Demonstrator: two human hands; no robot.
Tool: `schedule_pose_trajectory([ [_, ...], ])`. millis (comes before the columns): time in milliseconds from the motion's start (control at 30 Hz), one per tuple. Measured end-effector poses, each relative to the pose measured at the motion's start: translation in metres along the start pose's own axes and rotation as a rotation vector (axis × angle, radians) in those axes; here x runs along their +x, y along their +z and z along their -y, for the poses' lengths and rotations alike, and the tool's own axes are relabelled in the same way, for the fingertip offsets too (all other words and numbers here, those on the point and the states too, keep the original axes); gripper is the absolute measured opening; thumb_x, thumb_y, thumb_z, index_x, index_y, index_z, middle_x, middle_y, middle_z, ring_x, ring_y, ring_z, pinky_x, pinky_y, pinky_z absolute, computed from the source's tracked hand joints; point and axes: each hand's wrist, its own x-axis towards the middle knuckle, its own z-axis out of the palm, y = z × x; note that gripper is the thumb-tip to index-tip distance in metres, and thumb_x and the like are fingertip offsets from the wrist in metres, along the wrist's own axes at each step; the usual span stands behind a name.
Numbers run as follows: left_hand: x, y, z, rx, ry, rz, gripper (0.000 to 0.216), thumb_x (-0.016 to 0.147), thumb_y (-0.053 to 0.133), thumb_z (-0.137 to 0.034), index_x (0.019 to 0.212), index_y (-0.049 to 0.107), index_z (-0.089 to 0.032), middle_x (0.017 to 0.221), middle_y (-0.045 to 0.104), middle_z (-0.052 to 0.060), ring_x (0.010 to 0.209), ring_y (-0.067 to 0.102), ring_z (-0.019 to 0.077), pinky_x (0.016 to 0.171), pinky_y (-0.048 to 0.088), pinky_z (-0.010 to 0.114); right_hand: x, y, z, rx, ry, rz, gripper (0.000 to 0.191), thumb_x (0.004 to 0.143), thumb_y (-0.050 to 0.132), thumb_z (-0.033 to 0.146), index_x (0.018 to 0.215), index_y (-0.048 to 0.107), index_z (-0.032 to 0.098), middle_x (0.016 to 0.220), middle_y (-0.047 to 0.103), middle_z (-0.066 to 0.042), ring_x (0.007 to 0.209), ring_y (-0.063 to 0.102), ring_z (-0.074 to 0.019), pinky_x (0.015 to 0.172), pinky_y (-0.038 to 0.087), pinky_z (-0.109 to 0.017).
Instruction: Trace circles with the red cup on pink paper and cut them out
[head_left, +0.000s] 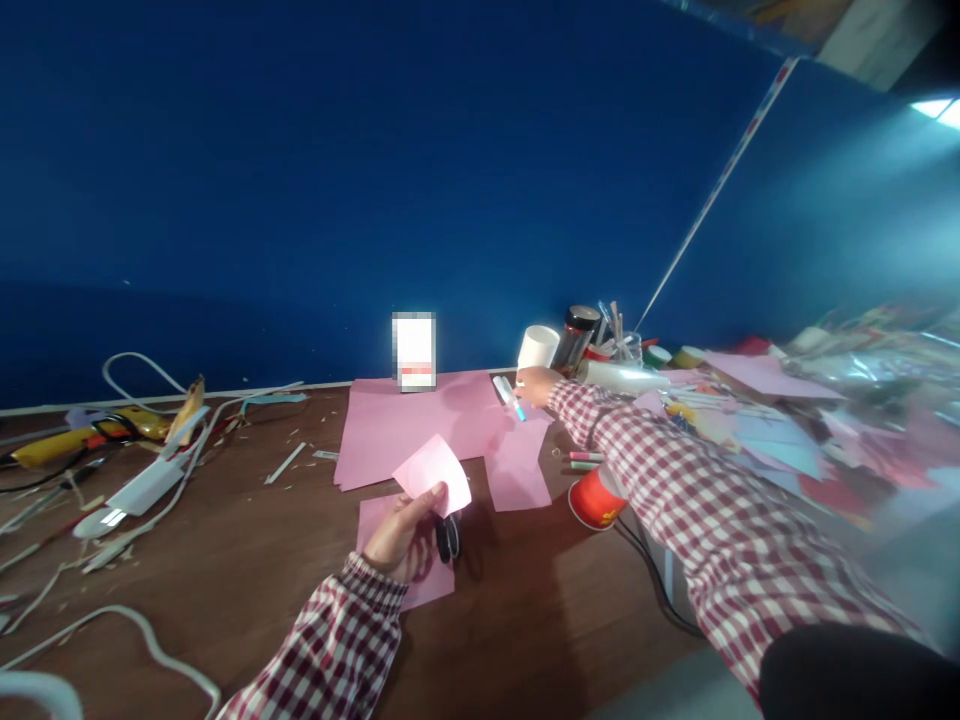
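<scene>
Closest to the person, the left hand [405, 530] is curled shut around a small pink paper piece [435, 472], pinching its lower edge so the sheet stands up above the fingers. Just beside that hand, on another pink scrap [375, 520] lying flat on the brown table [247, 560], sit dark-handled scissors [448, 536], touching the hand's far side or nearly so; I cannot tell which.

Further out, a red paper cup [594, 500] lies tipped on its side under the outstretched right sleeve, with 2 or 3 markers [583, 460] just behind it.

Further still, the right hand [536, 385] is stretched forward and to the right, fingers closed on a white glue stick with a blue end [510, 397]. Its long axis runs diagonally, blue tip pointing back toward the person and the left hand. It hovers over the far right corner of the large pink sheet [405, 425]. The right hand is plainly the nearer one to it; the left is well apart.

Beyond stand a white cup [538, 347] and a dark jar [576, 335] against the blue wall [375, 180].
</scene>
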Motion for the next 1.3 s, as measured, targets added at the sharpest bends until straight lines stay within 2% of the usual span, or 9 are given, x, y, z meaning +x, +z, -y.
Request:
schedule_pose_trajectory([
  [133,0.002,0.000,-0.001,-0.057,0.016,-0.019,0.012,0.073,0.068,-0.013,0.083,0.063,-0.009,0.069,0.069,0.007,0.057,0.066,0.0169,0.047,0.055,0.022,-0.050,-0.024,-0.014,0.108,-0.121,-0.043,0.031,0.091,0.050,0.034,0.116,0.057,0.016,0.098,0.068,-0.007,0.081,0.066,-0.0175,0.079,0.051,-0.032],
  [233,0.002,0.003,-0.002,-0.110,0.046,-0.061,0.012,0.073,0.066,-0.007,0.084,0.063,-0.009,0.074,0.070,0.006,0.060,0.066,0.0153,0.060,0.058,0.025,-0.108,-0.026,-0.036,0.199,-0.216,-0.097,0.040,0.090,0.048,0.042,0.126,0.049,0.024,0.112,0.066,-0.005,0.099,0.063,-0.0182,0.085,0.049,-0.028],
  [367,0.000,0.006,-0.004,-0.054,0.003,-0.082,0.011,0.074,0.066,-0.009,0.085,0.062,-0.010,0.069,0.069,0.006,0.058,0.066,0.0157,0.054,0.057,0.022,-0.169,0.017,-0.070,0.381,-0.303,-0.362,0.060,0.084,0.055,0.044,0.137,0.032,0.025,0.132,0.051,-0.010,0.119,0.050,-0.0240,0.092,0.047,-0.037],
  [433,-0.001,0.005,-0.005,-0.020,-0.013,-0.082,0.013,0.073,0.067,-0.012,0.084,0.061,-0.011,0.067,0.068,0.006,0.056,0.066,0.0166,0.046,0.054,0.020,-0.180,0.047,-0.081,0.374,-0.271,-0.420,0.061,0.080,0.060,0.041,0.133,0.036,0.022,0.133,0.048,-0.012,0.120,0.050,-0.0258,0.094,0.045,-0.040],
  [600,0.001,-0.002,-0.004,0.009,-0.039,-0.065,0.018,0.071,0.070,-0.014,0.085,0.059,-0.012,0.067,0.068,0.006,0.056,0.067,0.0177,0.042,0.052,0.020,-0.174,0.085,-0.092,0.382,-0.064,-0.542,0.042,0.076,0.064,0.039,0.109,0.047,0.021,0.108,0.062,-0.009,0.099,0.061,-0.0259,0.083,0.048,-0.039],
  [867,0.002,-0.005,-0.002,0.009,-0.013,-0.040,0.013,0.074,0.068,-0.015,0.083,0.059,-0.011,0.068,0.068,0.007,0.059,0.068,0.0200,0.041,0.053,0.022,-0.168,0.069,-0.098,0.329,-0.040,-0.577,0.037,0.075,0.064,0.039,0.105,0.049,0.023,0.094,0.065,-0.006,0.088,0.064,-0.0249,0.076,0.048,-0.034],
  [1000,0.001,-0.002,-0.003,-0.039,-0.004,-0.046,0.011,0.075,0.066,-0.010,0.084,0.061,-0.010,0.068,0.069,0.006,0.062,0.068,0.0181,0.048,0.056,0.021,-0.164,0.066,-0.086,0.416,-0.136,-0.604,0.028,0.082,0.057,0.043,0.099,0.052,0.022,0.094,0.064,-0.006,0.085,0.063,-0.0219,0.074,0.048,-0.031],
  [1167,0.002,0.001,0.000,-0.105,0.064,-0.098,0.010,0.074,0.065,-0.004,0.080,0.062,-0.010,0.069,0.069,0.004,0.058,0.066,0.0131,0.062,0.058,0.021,-0.128,0.050,-0.083,0.353,-0.121,-0.723,0.029,0.085,0.053,0.040,0.104,0.050,0.019,0.100,0.062,-0.007,0.091,0.060,-0.0205,0.078,0.046,-0.030],
  [1300,0.001,0.000,0.000,-0.070,0.052,-0.085,0.009,0.075,0.065,-0.006,0.083,0.063,-0.009,0.070,0.068,0.006,0.063,0.068,0.0161,0.060,0.058,0.022,-0.093,0.042,-0.088,0.257,-0.092,-0.694,0.033,0.079,0.060,0.036,0.105,0.051,0.017,0.100,0.062,-0.008,0.091,0.058,-0.0232,0.078,0.043,-0.033],
])
